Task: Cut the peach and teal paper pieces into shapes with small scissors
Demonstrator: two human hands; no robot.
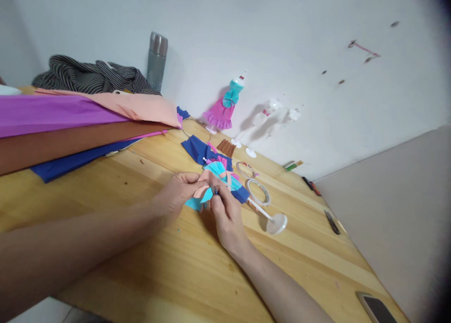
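My left hand [179,189] pinches a small pleated piece of peach and turquoise crepe paper [202,194] over the table. Close against it, my right hand [227,215] is closed around a small dark metal thing [216,191]; its kind is mostly hidden by the fingers. Just behind both hands lies a small white dress-form stand [276,224], tipped on its side, with blue paper [241,194] around its upper part. A pleated turquoise paper piece [225,173] with a peach strip is beside it.
Crepe paper sheets [63,142] are stacked at left, near a striped cloth [98,76] and a flask [157,60]. A dressed mannequin [227,102] and bare white ones [273,106] stand by the wall. Tape rolls [258,192], a cutter [331,222] and a phone [377,308] lie rightward.
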